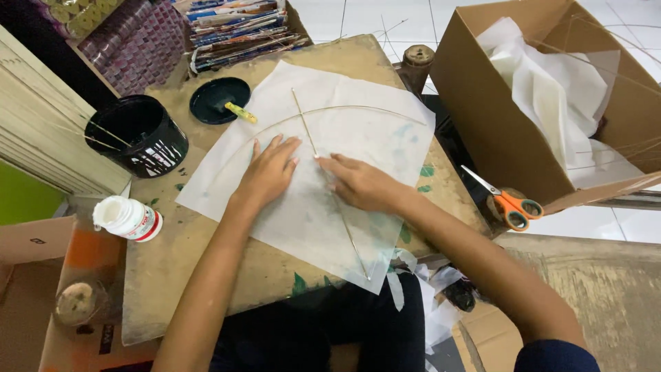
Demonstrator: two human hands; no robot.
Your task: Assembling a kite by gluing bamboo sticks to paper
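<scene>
One thin straight stick (330,186) lies on the white paper sheet (310,213), long axis 11 to 5 o'clock. Both hands press flat, fingers extended, gripping nothing: left hand (270,171) just beside it at 9 o'clock, right hand (358,182) over it. A curved stick (344,109) arcs at 12. The worn wooden table (179,262) holds a black pot (138,134) at 10; orange scissors (509,203) at 3.

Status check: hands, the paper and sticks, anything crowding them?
Both hands flat on paper, flanking straight stick. Curved stick across top. Nothing crowding.
</scene>
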